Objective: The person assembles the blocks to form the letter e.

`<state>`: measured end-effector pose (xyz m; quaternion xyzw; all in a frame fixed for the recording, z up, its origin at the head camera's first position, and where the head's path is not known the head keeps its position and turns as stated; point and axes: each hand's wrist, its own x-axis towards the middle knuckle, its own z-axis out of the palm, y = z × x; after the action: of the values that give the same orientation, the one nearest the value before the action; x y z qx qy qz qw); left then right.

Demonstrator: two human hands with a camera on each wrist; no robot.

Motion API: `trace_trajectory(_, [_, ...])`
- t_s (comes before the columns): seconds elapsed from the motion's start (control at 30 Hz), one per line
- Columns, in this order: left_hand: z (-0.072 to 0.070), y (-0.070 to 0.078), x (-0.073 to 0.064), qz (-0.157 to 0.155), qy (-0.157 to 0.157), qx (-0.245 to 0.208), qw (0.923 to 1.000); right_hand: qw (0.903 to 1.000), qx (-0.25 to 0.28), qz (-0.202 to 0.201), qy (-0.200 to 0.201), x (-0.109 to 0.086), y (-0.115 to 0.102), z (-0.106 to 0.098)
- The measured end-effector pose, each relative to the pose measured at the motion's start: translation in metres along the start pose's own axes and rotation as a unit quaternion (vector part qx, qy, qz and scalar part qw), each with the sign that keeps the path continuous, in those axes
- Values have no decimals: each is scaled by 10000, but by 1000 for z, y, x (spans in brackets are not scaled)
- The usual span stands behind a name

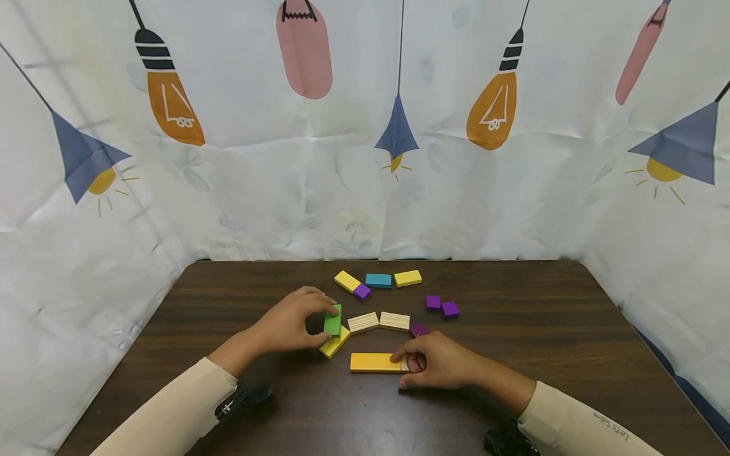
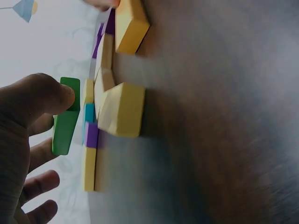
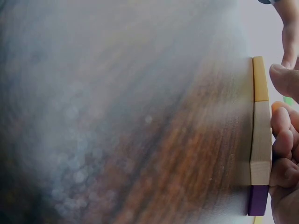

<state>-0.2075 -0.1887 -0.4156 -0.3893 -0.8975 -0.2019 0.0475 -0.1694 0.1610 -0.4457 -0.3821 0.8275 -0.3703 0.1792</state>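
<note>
My left hand (image 1: 296,320) pinches a green block (image 1: 332,321) between thumb and fingers. In the left wrist view the remaining fingers spread out beneath that green block (image 2: 67,116). Close below it lies a yellow block (image 1: 335,342), angled on the tabletop. Nearer me, my right hand (image 1: 436,361) bends over a flat orange-yellow block (image 1: 372,362), its index fingertip at that block's right end. A pale wooden block (image 3: 261,140) joins the orange one in the right wrist view, with a purple block (image 3: 258,200) beyond. The thumb stays apart from the fingers, which hang loosely curled above.
Two pale wooden blocks (image 1: 379,322) form a shallow bend beside the yellow one. Farther back sit a blue block (image 1: 379,280), yellow blocks (image 1: 407,278) and purple blocks (image 1: 441,306). A dark wooden table (image 1: 513,297) carries everything, with a patterned curtain (image 1: 342,190) behind.
</note>
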Motion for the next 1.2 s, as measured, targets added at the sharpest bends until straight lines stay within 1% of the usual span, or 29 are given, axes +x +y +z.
trace_trajectory(0.17, [5,8,-10,367,100,80,9992,10000,19,43,-9,0,0,0])
trace_trajectory(0.27, [8,12,-16,485,140,141,9986,10000,20,61,-8,0,0,1])
trace_trajectory(0.53, [8,25,-29,371,-54,98,9992,10000,3,55,19,0,-1,1])
trace_trajectory(0.83, [12,35,-41,488,14,153,9987,9999,-5,104,-1,1,0,1])
trace_trajectory(1.03, [15,41,-49,475,-32,163,9987,10000,-11,63,8,0,0,1])
trace_trajectory(1.2, [17,44,-52,436,-38,171,9989,10000,-26,75,23,0,0,1])
